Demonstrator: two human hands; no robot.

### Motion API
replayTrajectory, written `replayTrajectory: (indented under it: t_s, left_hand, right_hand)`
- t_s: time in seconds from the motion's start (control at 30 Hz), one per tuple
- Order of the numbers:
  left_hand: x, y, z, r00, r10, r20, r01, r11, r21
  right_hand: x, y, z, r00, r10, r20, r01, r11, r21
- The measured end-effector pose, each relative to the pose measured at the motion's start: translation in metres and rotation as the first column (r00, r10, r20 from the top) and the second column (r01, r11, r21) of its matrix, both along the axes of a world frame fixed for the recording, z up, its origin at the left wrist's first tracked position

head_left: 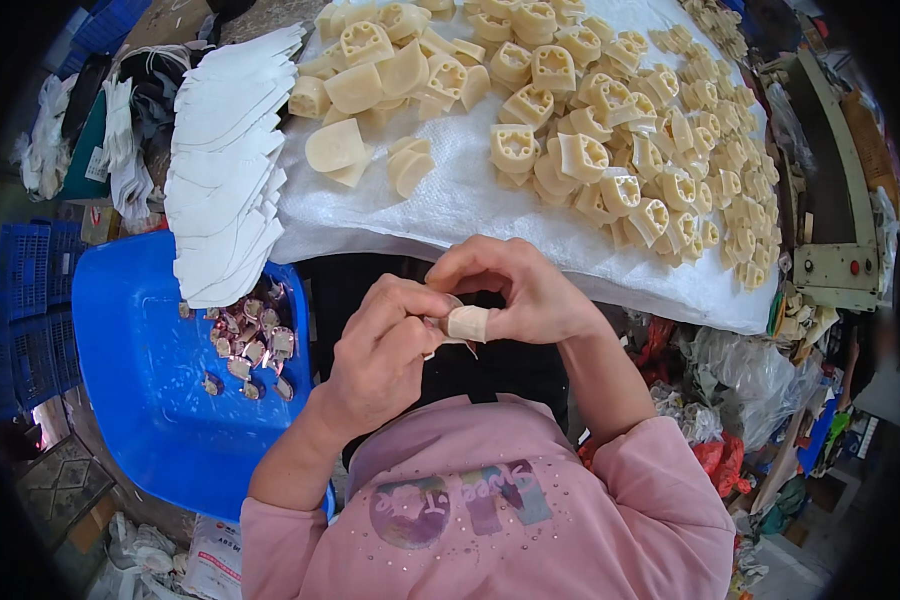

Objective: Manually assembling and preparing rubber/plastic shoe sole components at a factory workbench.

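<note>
Close together in front of my pink shirt, my left hand (390, 345) and my right hand (532, 297) both pinch one small piece, mostly hidden by the fingers. A pale tan band (467, 322) shows at the right thumb; it looks like tape round it. A reddish tip pokes out just below the fingers. Beyond the hands, cream moulded shoe heels (553, 68) with hollowed ends lie heaped on a white woven cloth (440, 212). Two smaller stacks of cream heels (336, 146) rest nearer, at the cloth's left.
Overlapping white cut sheets (228, 165) fan down the left edge of the table. Below them stands a blue tub (160, 400) with several shiny purplish covered pieces (254, 350) inside. Blue crates (35, 262) are at far left. Plastic bags (735, 370) and a metal-framed machine (838, 200) lie to the right.
</note>
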State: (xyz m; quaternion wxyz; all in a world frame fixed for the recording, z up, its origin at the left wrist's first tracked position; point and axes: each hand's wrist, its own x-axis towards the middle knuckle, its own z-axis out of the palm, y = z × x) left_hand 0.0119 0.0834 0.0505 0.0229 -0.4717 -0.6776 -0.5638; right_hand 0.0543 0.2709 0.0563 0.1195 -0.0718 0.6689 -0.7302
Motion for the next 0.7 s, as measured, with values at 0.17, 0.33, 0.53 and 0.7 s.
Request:
replayTrajectory:
  t_s: [0.17,0.33,0.53,0.7]
  left_hand:
    - [0.002,0.0,-0.007,0.968,0.072,0.242,-0.073,0.997,-0.003]
    - [0.009,0.012,0.009,0.625,0.109,0.773,-0.354,0.922,0.157]
    - [0.011,0.014,-0.006,0.607,0.011,0.795,-0.31,0.924,0.224]
    - [0.007,0.014,-0.005,0.636,0.056,0.77,-0.288,0.943,0.17]
  right_hand:
    - [-0.003,-0.016,-0.007,0.979,-0.188,0.073,0.183,0.981,0.07]
    - [0.003,-0.02,-0.015,0.935,-0.332,-0.125,0.332,0.943,-0.017]
    - [0.001,-0.029,-0.012,0.875,-0.316,-0.367,0.378,0.919,0.11]
    - [-0.002,-0.029,-0.011,0.853,-0.39,-0.347,0.452,0.884,0.118]
